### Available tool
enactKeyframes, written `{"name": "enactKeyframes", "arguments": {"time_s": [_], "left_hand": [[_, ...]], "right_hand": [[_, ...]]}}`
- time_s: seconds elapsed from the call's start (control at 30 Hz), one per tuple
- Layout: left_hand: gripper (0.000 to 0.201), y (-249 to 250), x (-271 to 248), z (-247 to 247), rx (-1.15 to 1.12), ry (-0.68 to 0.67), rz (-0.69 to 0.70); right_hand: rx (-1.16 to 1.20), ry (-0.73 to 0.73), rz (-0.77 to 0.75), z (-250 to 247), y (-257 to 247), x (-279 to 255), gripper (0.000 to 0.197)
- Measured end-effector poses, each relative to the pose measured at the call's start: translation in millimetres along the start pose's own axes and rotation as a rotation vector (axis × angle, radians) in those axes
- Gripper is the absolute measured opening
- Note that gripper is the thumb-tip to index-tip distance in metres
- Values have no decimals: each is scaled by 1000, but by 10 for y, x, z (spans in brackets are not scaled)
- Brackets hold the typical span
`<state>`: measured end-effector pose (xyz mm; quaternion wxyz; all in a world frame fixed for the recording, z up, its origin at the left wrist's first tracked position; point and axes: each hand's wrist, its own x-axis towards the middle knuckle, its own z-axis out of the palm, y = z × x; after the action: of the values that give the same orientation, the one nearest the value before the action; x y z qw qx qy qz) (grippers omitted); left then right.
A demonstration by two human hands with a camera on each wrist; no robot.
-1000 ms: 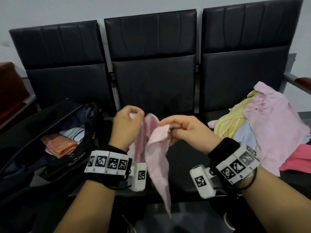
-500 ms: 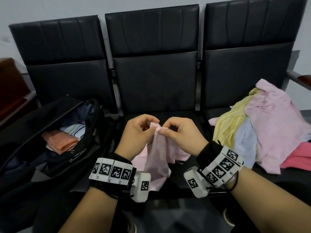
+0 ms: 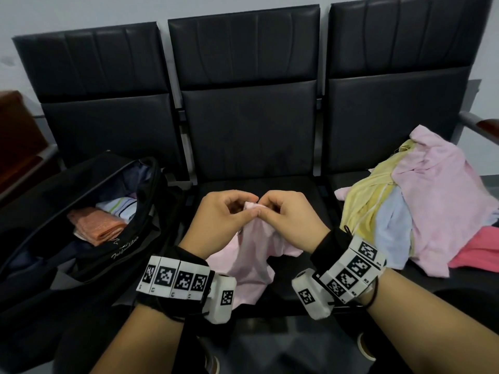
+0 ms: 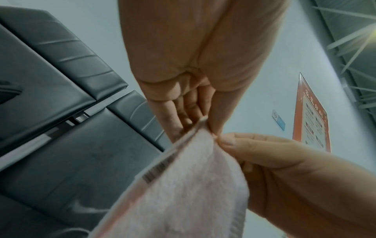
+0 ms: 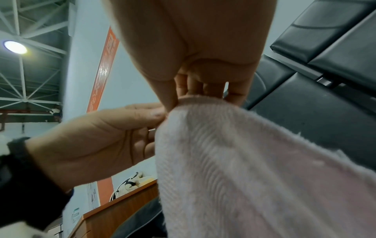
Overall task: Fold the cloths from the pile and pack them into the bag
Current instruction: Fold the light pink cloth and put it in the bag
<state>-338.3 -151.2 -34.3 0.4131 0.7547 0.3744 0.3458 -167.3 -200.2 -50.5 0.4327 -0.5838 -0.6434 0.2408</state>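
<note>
A pale pink cloth (image 3: 253, 255) hangs from both hands above the middle seat, its lower part bunched on the cushion. My left hand (image 3: 243, 209) pinches its top edge between thumb and fingers; my right hand (image 3: 266, 207) pinches the same edge right beside it, thumbs almost touching. The left wrist view shows the pink cloth (image 4: 189, 185) held at its corner, and the right wrist view shows the pink cloth (image 5: 244, 161) draping down to the right. The open black bag (image 3: 127, 238) lies on the left seat with a folded orange cloth (image 3: 97, 225) and a striped cloth (image 3: 118, 207) inside. The cloth pile (image 3: 421, 203) sits on the right seat.
Three black padded seats (image 3: 248, 125) stand in a row against a pale wall. A metal armrest with a wooden top (image 3: 480, 125) sticks out at the far right. A brown wooden piece (image 3: 16, 136) stands at the far left.
Both hands have come down and together, from holding the cloth apart and high to pinching its top edge side by side. The cloth's lower part now rests on the seat.
</note>
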Motion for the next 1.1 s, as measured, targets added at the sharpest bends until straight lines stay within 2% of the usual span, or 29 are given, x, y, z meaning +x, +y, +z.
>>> {"name": "enactKeyframes", "arguments": {"time_s": [0.17,0.3,0.43,0.57,0.63,0.7,0.77,0.93,1.1], "left_hand": [[21,-70,2,-60,62,93,76],[26,-61,16,-120,30,270,147],[24,-28,49,-231,-3,449,166],[24,-37,83,-413,-15,598,188],[23,-48,99,-513,-5,648,204],[23,-66,103,-592,21,672,209],[23,-91,99,-650,40,682,198],[23,-132,106,-805,70,727,141],[22,-107,95,-910,88,749,154]], "right_hand": [[-71,-167,-20,-61,156,-74,7],[-259,-263,89,-102,517,-146,21],[-317,-308,169,-103,847,-217,29],[-389,-376,209,-111,1019,-298,21],[-467,-405,218,-136,1052,-322,26],[-582,-388,166,-161,1067,-325,27],[-634,-326,88,-206,1050,-308,14],[-762,-141,-20,-356,887,-205,23],[-889,-157,-71,-422,719,-91,27]]}}
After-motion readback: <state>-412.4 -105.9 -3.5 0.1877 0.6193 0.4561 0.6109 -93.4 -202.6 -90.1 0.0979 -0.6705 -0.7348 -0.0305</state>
